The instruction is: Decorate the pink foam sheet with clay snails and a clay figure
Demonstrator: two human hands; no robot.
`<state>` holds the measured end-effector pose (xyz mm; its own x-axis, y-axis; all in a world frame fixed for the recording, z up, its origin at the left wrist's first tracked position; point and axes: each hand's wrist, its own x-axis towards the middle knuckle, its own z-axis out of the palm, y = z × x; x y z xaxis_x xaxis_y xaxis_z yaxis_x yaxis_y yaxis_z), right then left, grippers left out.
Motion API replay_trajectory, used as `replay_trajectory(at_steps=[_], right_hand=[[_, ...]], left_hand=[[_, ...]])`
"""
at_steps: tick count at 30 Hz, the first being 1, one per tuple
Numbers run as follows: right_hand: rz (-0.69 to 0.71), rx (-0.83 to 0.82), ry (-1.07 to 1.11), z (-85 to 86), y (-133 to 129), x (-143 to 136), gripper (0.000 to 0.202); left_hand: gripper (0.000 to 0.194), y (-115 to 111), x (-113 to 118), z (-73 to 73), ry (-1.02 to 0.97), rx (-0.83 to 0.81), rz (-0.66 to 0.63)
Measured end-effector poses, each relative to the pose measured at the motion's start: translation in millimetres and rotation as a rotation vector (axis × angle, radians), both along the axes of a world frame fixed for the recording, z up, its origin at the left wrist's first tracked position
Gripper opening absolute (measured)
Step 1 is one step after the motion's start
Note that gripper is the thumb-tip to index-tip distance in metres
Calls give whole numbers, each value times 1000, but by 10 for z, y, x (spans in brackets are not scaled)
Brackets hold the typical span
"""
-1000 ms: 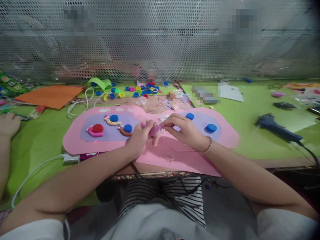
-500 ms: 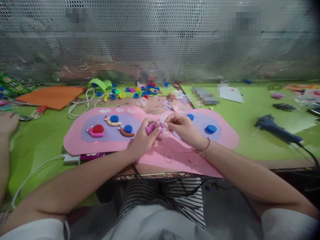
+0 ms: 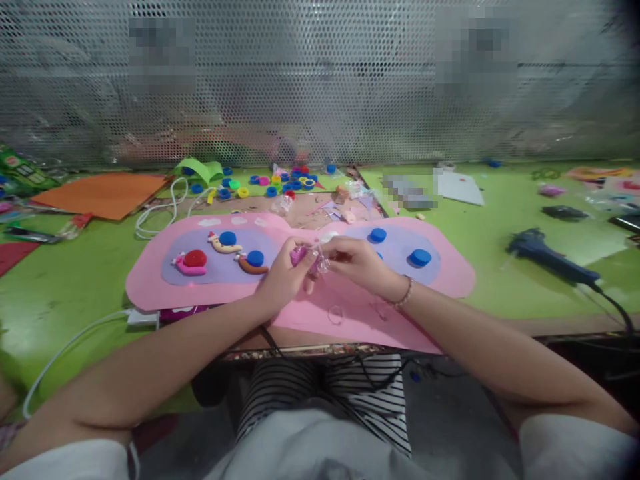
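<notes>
A purple, soft-looking lump in crinkled clear plastic film (image 3: 299, 256) is held above the middle of a pink, double-lobed paper cut-out (image 3: 460, 275). The lump is gripped between the thumb and fingers of the left hand (image 3: 285, 277). The edge of the film is pinched by the fingertips of the right hand (image 3: 361, 265); the exact finger contact is partly hidden.

On the left lavender paper oval (image 3: 217, 277), three snail-shaped figures are arranged: one pink with a red round shell (image 3: 193, 262), one cream with a blue shell (image 3: 225, 241) and one brown with a blue shell (image 3: 254, 260). On the right lavender paper oval (image 3: 397, 248), three blue round caps (image 3: 420, 257) are placed, one being partly covered by the right hand. The cut-out is supported by a green tabletop (image 3: 493, 280), on which a dark blue glue gun (image 3: 550, 257) is laid at the right.
</notes>
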<state>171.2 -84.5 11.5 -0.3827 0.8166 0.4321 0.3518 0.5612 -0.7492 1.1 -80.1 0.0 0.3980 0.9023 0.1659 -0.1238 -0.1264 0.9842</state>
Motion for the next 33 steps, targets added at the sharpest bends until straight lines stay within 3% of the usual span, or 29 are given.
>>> replay_trajectory(at_steps=[4,9,15,23,33], right_hand=[[-18,235,-79,7,6,13,6],[-20,323,-172,-5,26,21,10],[-20,322,-193,17,15,19,12],[-3,326,-67,58,-30,33,13],[-25,235,-60,129,-67,72,7]], left_hand=[[25,-15,8,-6,-29,-37,-41],[27,-25,21,19,-53,-84,-46],[29,-20,27,36,-75,-101,-47],[29,8,-1,7,-96,-113,-98],[24,18,4,-30,-175,-95,-108]])
